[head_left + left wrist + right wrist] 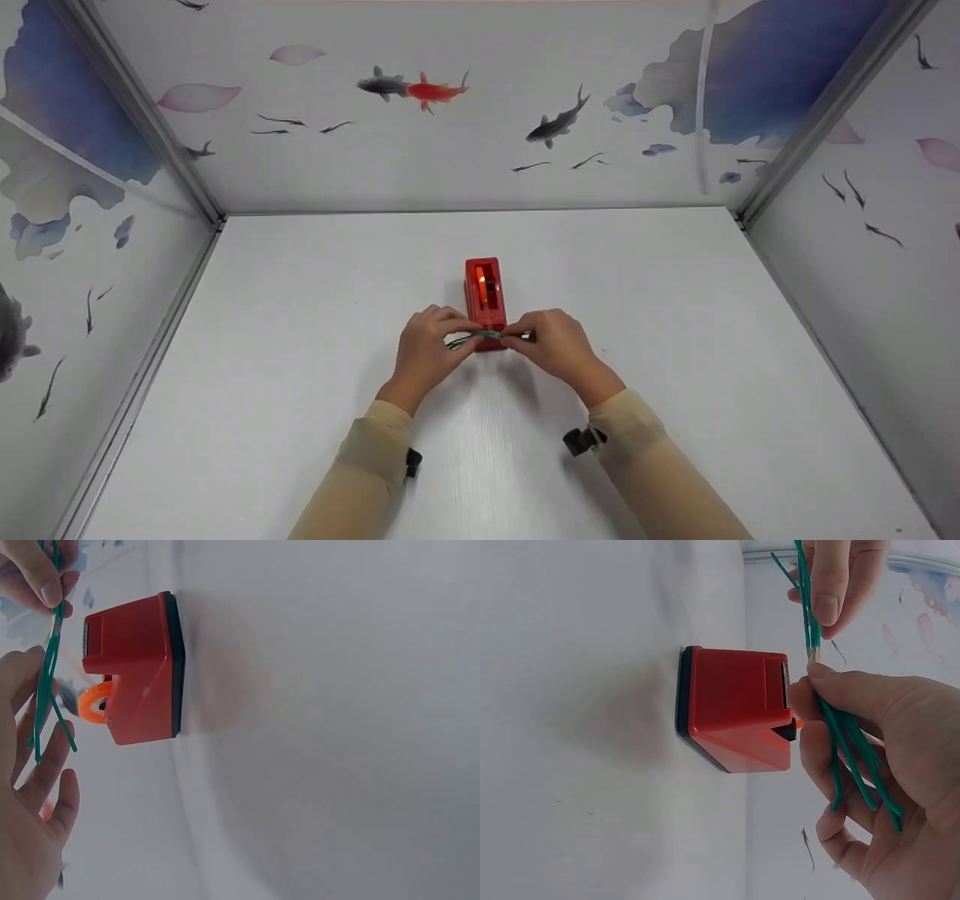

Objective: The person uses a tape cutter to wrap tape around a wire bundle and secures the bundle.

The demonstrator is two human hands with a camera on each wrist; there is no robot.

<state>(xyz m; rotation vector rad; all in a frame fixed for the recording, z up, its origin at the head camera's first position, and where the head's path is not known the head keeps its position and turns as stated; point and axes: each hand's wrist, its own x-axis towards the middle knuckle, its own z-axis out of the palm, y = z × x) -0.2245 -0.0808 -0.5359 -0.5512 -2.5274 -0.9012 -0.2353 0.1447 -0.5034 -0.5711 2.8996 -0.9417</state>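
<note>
Both hands hold a bundle of thin green strands (491,334) above the front end of a red tape dispenser (486,304). The left hand (429,346) pinches one part of it between thumb and fingers. Close by, the right hand (556,343) pinches the other part. Between the fingertips, in the right wrist view, the green strands (813,637) carry a pale, shiny band that looks like clear tape. Their loose ends fan out over the right palm. In the left wrist view, more green ends (46,701) hang past the left fingers.
An orange tape roll (94,703) sits in the dispenser, whose dark base rests on the white tabletop (315,285). Printed panels with fish and petals (480,150) wall in the table at the back and both sides. Small black cameras (581,441) are strapped at the wrists.
</note>
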